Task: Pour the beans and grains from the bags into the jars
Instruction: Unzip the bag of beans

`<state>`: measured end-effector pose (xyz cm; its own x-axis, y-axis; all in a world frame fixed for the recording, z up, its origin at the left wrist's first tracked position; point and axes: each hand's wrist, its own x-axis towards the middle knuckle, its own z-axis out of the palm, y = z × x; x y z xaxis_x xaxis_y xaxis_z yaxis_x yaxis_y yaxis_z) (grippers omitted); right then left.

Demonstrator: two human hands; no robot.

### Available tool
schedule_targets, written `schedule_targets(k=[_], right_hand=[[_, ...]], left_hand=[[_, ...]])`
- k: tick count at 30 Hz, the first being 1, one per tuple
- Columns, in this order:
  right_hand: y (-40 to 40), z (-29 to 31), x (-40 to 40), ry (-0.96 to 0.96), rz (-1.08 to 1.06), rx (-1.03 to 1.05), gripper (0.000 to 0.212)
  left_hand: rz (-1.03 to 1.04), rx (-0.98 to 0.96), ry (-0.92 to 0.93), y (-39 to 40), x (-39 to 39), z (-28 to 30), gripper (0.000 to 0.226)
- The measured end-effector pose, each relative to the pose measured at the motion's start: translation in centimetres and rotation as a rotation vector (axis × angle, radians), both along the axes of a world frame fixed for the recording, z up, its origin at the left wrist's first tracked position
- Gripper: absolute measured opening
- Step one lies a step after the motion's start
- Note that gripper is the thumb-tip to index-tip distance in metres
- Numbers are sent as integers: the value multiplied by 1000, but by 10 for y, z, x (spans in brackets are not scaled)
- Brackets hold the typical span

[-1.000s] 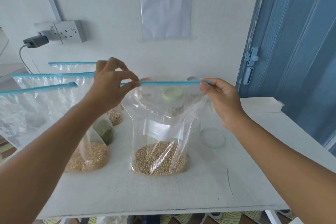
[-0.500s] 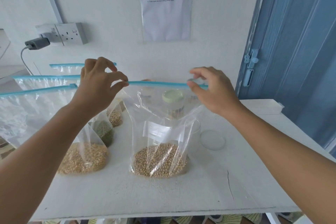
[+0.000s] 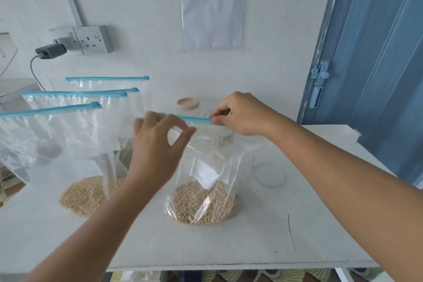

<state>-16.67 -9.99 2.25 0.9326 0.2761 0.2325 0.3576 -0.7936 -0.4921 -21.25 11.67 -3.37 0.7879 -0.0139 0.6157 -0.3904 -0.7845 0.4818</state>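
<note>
White table [image 3: 263,236]; both hands pinch bag's blue zip strip [image 3: 196,119].

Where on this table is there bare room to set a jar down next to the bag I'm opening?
Bare table lies in front of the bean bag, toward the near edge, and right of it past the clear lid. The left is crowded with three more zip bags. Behind the bag it is tight: the beige-lidded jar and both hands, left and right, at the blue zip.

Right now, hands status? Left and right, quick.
Left hand: pinching the bean bag at its blue zip strip.
Right hand: pinching the same zip strip.
</note>
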Motion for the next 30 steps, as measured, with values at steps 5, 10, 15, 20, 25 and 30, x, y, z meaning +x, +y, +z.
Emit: schedule_targets(k=[5, 10, 15, 20, 25, 30], right_hand=[[1, -3, -3, 7, -4, 12, 5], [4, 0, -8, 85, -13, 154, 8], [8, 4, -10, 249, 35, 165, 9], [10, 9, -12, 348, 38, 189, 11], [16, 16, -14, 494, 122, 230, 18], [13, 25, -13, 662, 222, 389, 39]], left_hand=[[-150, -562, 513, -22, -6, 0, 34], [-125, -890, 627, -27, 4, 1, 37], [-118, -903, 581, -33, 8, 5, 34], [-143, -897, 566, -33, 10, 6, 23], [-182, -867, 480, -28, 8, 15, 21], [-266, -865, 435, -15, 5, 17, 30]])
